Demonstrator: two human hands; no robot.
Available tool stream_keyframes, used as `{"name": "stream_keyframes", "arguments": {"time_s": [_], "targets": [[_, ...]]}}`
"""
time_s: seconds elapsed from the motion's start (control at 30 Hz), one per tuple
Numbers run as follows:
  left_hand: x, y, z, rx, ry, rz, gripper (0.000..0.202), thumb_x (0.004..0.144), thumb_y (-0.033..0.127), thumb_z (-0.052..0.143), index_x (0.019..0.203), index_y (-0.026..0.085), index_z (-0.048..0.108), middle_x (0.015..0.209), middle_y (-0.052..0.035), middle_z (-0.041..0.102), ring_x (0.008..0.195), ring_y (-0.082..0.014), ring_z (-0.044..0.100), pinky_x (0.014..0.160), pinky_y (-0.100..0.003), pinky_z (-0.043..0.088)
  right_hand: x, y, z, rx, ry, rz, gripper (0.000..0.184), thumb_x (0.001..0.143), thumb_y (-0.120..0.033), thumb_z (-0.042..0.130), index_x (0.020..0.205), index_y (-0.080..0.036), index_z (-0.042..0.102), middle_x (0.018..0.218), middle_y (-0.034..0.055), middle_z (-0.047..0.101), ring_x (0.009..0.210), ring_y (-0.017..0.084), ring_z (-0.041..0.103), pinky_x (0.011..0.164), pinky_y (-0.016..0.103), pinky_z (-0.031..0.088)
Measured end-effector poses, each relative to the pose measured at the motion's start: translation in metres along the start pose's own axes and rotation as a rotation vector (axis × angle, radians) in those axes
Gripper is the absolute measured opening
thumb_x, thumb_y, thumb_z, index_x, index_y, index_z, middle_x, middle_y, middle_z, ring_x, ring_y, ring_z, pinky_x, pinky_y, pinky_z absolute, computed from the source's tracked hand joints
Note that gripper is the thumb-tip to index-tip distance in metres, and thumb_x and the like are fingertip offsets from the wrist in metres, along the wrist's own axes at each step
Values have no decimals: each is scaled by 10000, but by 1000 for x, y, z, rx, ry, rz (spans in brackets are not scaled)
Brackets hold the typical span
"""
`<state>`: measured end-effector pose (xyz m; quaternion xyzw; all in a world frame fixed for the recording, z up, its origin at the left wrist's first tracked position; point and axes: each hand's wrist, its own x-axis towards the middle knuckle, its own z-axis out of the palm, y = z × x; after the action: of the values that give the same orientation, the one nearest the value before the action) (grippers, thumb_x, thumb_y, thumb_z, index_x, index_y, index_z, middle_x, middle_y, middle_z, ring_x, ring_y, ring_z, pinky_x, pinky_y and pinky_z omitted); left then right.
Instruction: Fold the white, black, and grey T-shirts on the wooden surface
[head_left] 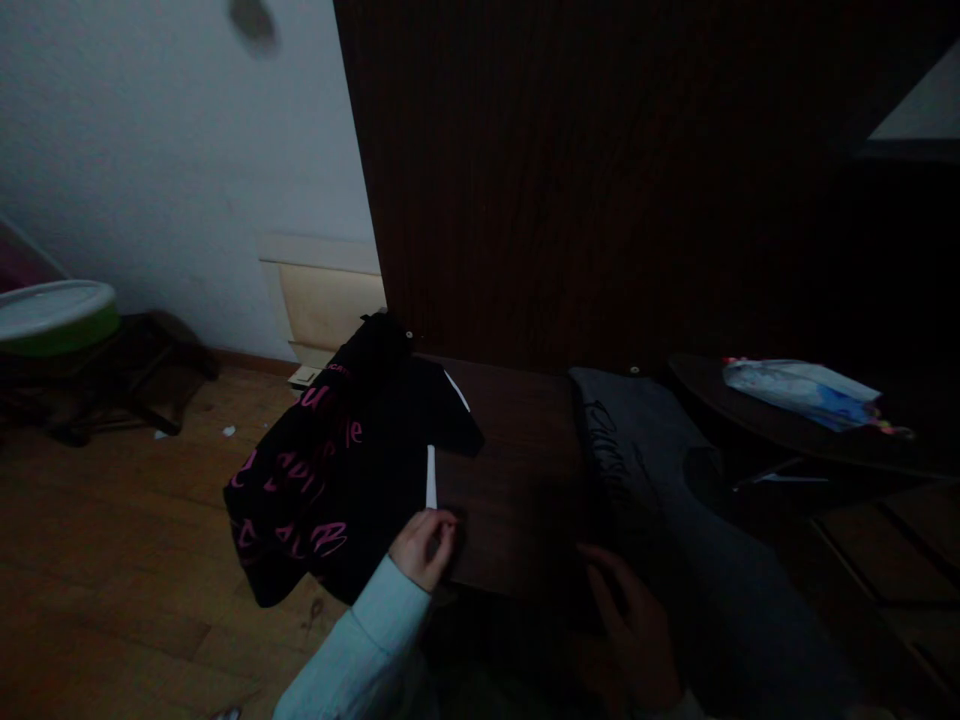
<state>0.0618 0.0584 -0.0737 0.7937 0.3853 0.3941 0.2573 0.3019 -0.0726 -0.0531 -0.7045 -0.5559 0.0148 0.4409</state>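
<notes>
A black garment [337, 470] with pink lettering lies over the left end of a dark wooden table [517, 470] and hangs off its left edge. My left hand [424, 545] pinches the garment's near right edge, just below a white strip [431, 477] on it. A grey garment [652, 470] with dark lettering lies on the right part of the table and runs toward me. My right hand [634, 625] rests in shadow at the grey garment's near left edge, with its fingers curled; whether it grips the cloth is not clear.
A dark wooden panel [600, 180] stands behind the table. A round dark side table [757, 420] at the right holds a plastic bag [802, 390]. At the far left a green and white basin [56, 315] sits on a low stool. Wooden floor lies at the left.
</notes>
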Motion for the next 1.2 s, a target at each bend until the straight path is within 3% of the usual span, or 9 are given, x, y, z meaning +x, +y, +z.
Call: {"name": "stream_keyframes", "arguments": {"time_s": [0.13,0.33,0.47,0.6,0.7,0.83,0.9,1.0,1.2], "targets": [[-5,-24,-24,388,98,-190,266,740,406,507,840,166,561,765,-55,543,748,-207,531,687,-317,436,18,-27,29,180,-182,8,352,803,-482,457,877,-198,650,903,65,671,861,189,629,793,300,510],[-6,-26,-18,594,64,-284,214,735,357,498,800,161,556,813,-71,534,784,-227,504,721,-330,421,37,-43,70,411,-347,60,369,791,-500,471,861,-169,619,754,63,658,723,168,629,681,272,507],[-4,-34,-20,496,70,-276,157,763,289,432,758,176,540,775,-53,532,767,-202,507,735,-315,421,33,-41,81,429,-442,56,352,789,-491,484,869,-173,611,775,65,665,764,177,629,716,292,492],[-1,-34,-27,250,177,-245,127,756,262,394,734,191,498,745,-31,524,712,-171,512,696,-293,432,25,-45,73,521,-391,101,341,795,-485,491,877,-173,602,807,79,665,765,174,626,726,305,491],[2,-24,-36,84,319,-227,116,763,277,381,744,199,464,738,-22,516,694,-155,517,659,-273,425,23,-57,72,718,-373,194,375,775,-513,513,876,-157,578,826,98,660,739,178,627,712,325,496],[7,-5,-38,-28,369,-203,111,786,284,359,778,206,438,669,1,478,602,-133,483,594,-257,406,31,-88,91,1109,-584,405,464,709,-514,589,1005,-160,540,1009,122,636,894,202,622,825,365,476],[10,3,-33,-71,390,-166,114,795,279,333,789,206,420,653,2,460,579,-130,467,577,-257,402,41,-107,106,1252,-669,497,473,700,-508,589,1027,-172,531,1051,110,622,949,200,605,856,368,465],[10,14,-26,-117,422,-126,117,793,258,299,788,205,403,675,-21,457,605,-142,469,570,-267,403,66,-132,124,1305,-724,544,421,764,-546,467,939,-175,559,919,92,647,907,191,609,790,358,491],[-2,28,-37,-194,203,-45,151,823,290,313,830,205,437,673,-11,462,607,-130,469,583,-251,405,133,-154,145,1203,-549,565,297,842,-364,373,802,-143,567,652,55,618,750,172,618,740,351,503]]}}
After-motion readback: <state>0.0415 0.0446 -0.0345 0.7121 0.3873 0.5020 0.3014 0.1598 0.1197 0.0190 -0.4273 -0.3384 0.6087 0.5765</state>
